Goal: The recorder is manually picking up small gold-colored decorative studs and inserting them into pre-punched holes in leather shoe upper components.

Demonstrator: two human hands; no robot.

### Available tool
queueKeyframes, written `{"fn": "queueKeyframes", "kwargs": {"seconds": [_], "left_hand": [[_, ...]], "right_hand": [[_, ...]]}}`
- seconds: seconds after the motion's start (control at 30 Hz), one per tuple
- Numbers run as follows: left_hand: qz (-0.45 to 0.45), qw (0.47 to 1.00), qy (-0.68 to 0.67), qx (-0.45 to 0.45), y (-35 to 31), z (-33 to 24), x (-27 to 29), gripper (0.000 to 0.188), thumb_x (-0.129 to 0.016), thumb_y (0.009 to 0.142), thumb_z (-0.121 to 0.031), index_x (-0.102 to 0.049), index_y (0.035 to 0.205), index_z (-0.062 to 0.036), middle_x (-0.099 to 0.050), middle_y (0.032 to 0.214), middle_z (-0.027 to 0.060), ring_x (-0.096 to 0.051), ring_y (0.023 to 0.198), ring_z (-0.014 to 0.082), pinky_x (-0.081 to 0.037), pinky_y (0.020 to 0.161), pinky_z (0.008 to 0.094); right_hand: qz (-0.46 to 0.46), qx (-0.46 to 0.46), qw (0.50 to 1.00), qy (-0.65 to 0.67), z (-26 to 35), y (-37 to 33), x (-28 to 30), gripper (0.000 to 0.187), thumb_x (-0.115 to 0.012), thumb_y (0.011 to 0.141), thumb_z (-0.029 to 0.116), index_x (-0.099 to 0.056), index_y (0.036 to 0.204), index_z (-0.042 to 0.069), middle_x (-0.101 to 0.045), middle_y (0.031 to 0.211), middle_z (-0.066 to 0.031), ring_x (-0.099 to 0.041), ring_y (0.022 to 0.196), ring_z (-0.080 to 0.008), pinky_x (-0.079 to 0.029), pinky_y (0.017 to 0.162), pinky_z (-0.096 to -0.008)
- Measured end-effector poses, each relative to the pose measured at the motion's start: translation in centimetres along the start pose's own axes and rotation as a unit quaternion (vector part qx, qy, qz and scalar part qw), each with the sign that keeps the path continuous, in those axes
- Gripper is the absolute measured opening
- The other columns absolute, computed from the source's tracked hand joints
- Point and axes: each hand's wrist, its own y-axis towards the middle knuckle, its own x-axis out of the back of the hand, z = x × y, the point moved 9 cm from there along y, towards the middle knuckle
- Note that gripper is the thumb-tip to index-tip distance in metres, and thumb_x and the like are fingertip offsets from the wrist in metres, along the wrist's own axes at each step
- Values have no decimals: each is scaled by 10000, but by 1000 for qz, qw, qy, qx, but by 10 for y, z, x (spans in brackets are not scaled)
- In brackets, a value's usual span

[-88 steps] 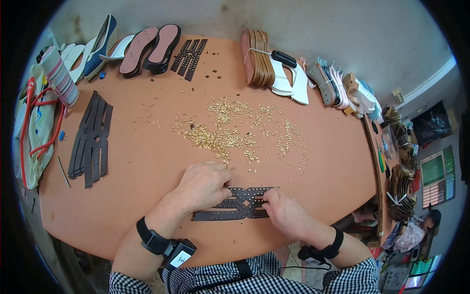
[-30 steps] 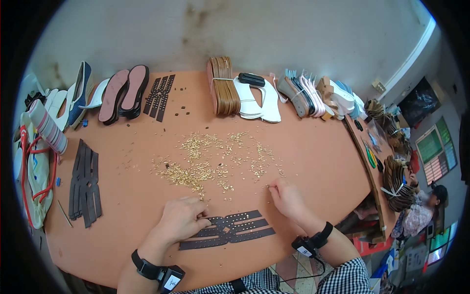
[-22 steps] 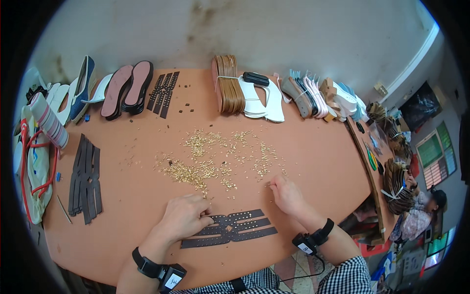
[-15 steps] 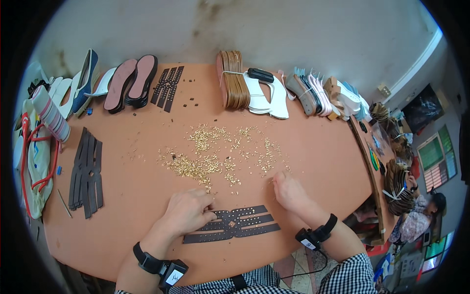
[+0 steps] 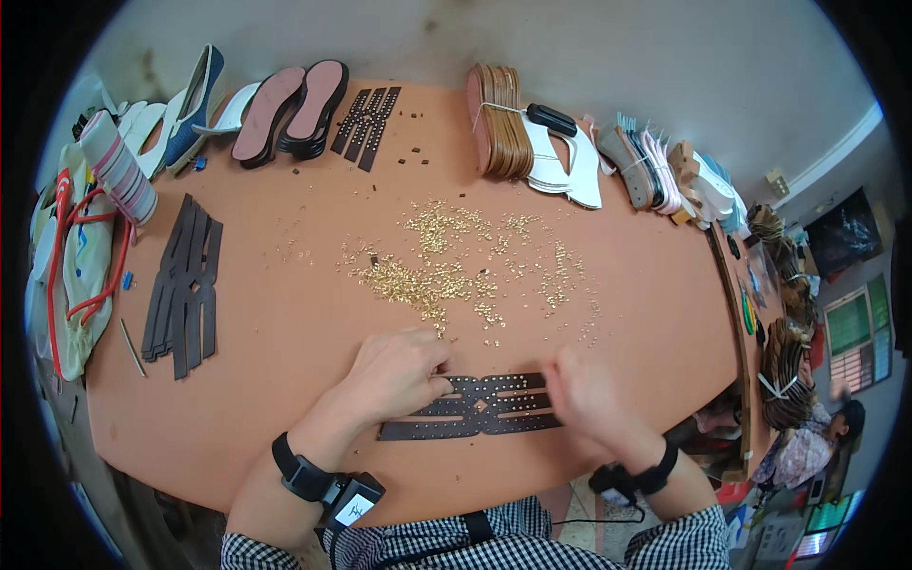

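A dark brown leather strap piece (image 5: 480, 410) with rows of small holes and gold studs lies flat near the table's front edge. My left hand (image 5: 394, 370) rests on its left end, fingertips pinched together at the strap's top edge. My right hand (image 5: 581, 389) presses on its right end, fingers bent and blurred. Just beyond both hands a loose scatter of small gold studs (image 5: 446, 275) spreads over the orange table (image 5: 285, 313).
Dark strap pieces (image 5: 182, 285) lie at the left, more (image 5: 366, 116) at the back. Shoe soles (image 5: 290, 109), a bundle of brown insoles (image 5: 499, 122) and white pieces (image 5: 570, 161) line the far edge. A cloth bag (image 5: 71, 256) hangs left. Another person (image 5: 817, 442) sits at the right.
My right hand has come back from the studs onto the strap's right end. My left hand stays pinched at the strap's left part. The strap has barely shifted.
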Motion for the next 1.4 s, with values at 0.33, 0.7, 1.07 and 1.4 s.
{"fn": "queueKeyframes", "kwargs": {"seconds": [0.33, 0.7, 1.07, 1.4], "left_hand": [[-20, 999, 17, -25, 1, 1, -3, 199, -749, 687, -248, -648, 779, -103, -618, 750, 24, -620, 738, 220, -476, 612, 353], [-15, 1000, -1, -20, 3, -1, -1, 183, -740, 684, -213, -651, 787, -91, -615, 739, 23, -622, 737, 208, -479, 624, 348], [-16, 1000, 2, -18, 2, -2, -1, 170, -733, 683, -208, -651, 775, -90, -614, 728, 29, -619, 735, 217, -474, 626, 355], [24, 999, -17, 18, 4, -3, 1, 181, -717, 692, -235, -651, 786, -95, -622, 787, 58, -614, 793, 266, -479, 666, 390]], "right_hand": [[41, 66, 996, 50, 46, -24, -25, 142, -545, 860, 63, -456, 955, 6, -543, 866, -183, -604, 653, -367, -511, 574, -439], [49, 79, 995, 18, 52, -21, -26, 157, -537, 863, 74, -452, 961, -14, -537, 877, -187, -614, 633, -344, -519, 547, -419], [87, 6, 995, 39, 45, -20, -30, 157, -572, 876, 111, -504, 976, 11, -567, 903, -172, -605, 745, -379, -504, 630, -449], [171, -21, 977, 123, 32, 5, -28, 185, -653, 845, 184, -538, 885, 46, -632, 846, -164, -617, 787, -377, -486, 665, -453]]}}
